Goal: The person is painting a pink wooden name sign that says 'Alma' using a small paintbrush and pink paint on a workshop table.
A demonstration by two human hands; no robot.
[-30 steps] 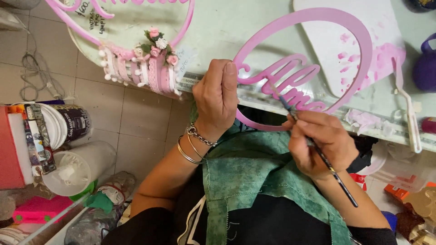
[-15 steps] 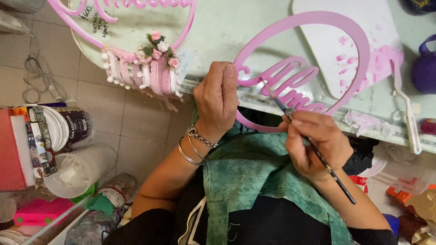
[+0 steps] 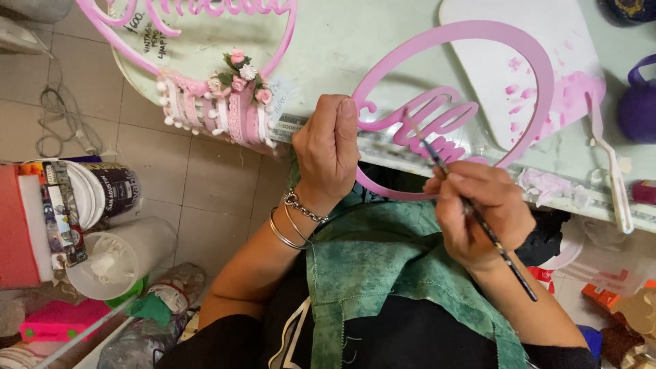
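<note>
Pink ring point(image 3: 533, 75) | left hand point(image 3: 328, 154) clenched on its rim | right hand point(image 3: 478, 212) gripped brush point(image 3: 471, 215), tip at lettering | step: painting script; next stroke likely needed steadiness.

The right hand point(image 3: 482, 219) has shifted slightly, and the thin paintbrush point(image 3: 471, 210) it holds now reaches its tip up onto the cursive letters inside the pink ring point(image 3: 526, 48), higher than a second ago. The left hand point(image 3: 328, 150) has edged a little along the ring's lower left rim.
</note>
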